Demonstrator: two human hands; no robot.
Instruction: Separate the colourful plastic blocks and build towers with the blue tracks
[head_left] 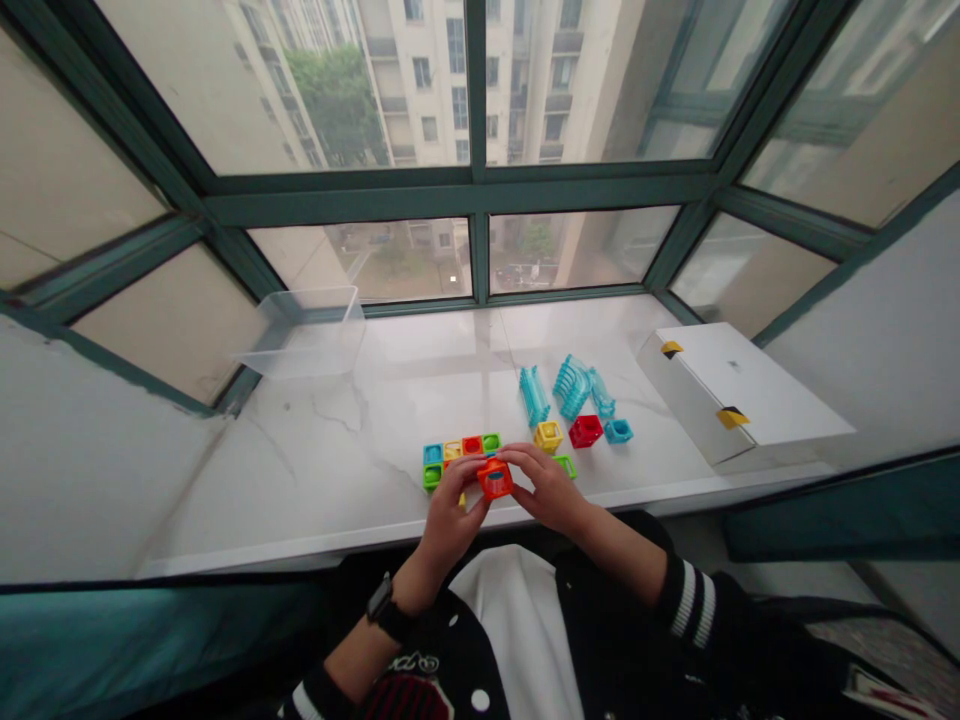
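on the glossy white marbled sill point(247, 490), near joined multicoloured hollow plastic blocks point(433, 454), your left hand point(454, 510) and right hand point(551, 489) together grip an orange-red hollow plastic cube point(495, 480).

Clear plastic bin point(319, 352), one, open-topped, at the bench's far left corner by the panes; white box point(765, 385), one, at the right end, two yellow-and-black tabs point(733, 417) along its left edge. Bench point(285, 450), white with grey veining, below a green window frame point(337, 205); outside, pale tower blocks point(439, 90) and a leafy tree point(337, 105).
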